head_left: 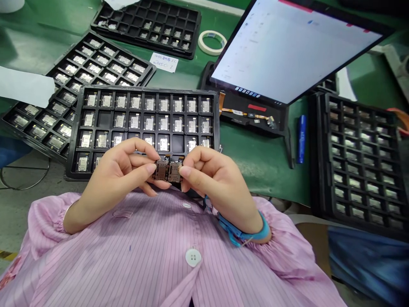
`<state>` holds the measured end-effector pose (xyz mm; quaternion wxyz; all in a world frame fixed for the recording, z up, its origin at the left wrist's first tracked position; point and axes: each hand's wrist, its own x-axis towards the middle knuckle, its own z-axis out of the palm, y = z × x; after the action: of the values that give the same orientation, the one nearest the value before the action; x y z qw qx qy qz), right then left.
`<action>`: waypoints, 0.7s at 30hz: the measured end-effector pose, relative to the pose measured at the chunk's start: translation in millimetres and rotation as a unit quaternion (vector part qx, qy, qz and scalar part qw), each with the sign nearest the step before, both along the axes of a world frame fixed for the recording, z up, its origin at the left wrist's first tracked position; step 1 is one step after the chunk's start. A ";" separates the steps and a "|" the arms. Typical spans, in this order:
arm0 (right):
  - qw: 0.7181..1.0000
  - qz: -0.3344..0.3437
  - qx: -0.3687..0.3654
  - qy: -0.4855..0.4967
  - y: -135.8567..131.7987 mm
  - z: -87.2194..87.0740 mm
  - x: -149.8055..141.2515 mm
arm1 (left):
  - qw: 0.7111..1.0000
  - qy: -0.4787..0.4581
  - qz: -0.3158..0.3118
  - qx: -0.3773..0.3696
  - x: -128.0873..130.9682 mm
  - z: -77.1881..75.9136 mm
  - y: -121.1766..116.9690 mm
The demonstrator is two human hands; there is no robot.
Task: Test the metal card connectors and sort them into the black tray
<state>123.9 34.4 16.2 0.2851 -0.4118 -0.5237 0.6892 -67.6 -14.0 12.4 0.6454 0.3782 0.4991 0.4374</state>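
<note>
My left hand (123, 170) pinches a small metal card-slot part (161, 169) between thumb and fingers. My right hand (212, 179) pinches a second, like part (174, 171) right beside it, the two parts side by side and touching. Both hands hover close to my chest, over the near edge of a black compartment tray (74, 140) filled with several of the same parts. A blue strap (252, 233) wraps my right wrist.
More black trays of parts lie at the left (51, 79), at the back (191, 42) and at the right (322, 170). A tilted lit screen (287, 47) stands on a black fixture. A tape roll (212, 41), a paper label (164, 62) and a blue pen (300, 138) lie on the green mat.
</note>
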 end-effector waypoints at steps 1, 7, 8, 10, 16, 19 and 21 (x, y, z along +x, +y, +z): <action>1.000 0.002 0.000 0.001 -0.1 -0.5 0.0 | 1.000 0.001 -0.001 0.000 0.5 -0.8 0.4; 0.996 -0.020 0.072 -0.038 9.3 4.3 12.0 | 0.990 0.085 0.096 0.052 -4.4 5.7 1.7; 0.992 -0.040 0.099 -0.062 14.3 5.7 14.9 | 0.976 0.127 0.154 0.082 -9.5 9.5 2.7; 0.980 -0.063 0.140 -0.124 26.9 6.2 18.3 | 0.930 0.234 0.248 0.139 -25.3 17.1 7.2; 0.947 0.057 0.146 -0.280 62.8 -14.4 7.8 | 0.885 0.430 0.152 0.093 -88.8 14.0 46.1; 0.935 0.086 0.130 -0.320 70.1 -25.1 4.4 | 0.878 0.459 0.113 0.077 -104.1 -1.0 65.8; 0.925 0.089 0.134 -0.345 71.2 -28.9 4.0 | 0.866 0.485 0.094 0.074 -105.8 -9.3 72.9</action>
<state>127.9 105.6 -12.7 0.0767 -0.5333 -0.7119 0.4505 -173.4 58.9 3.2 0.2476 0.5410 0.7485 0.2928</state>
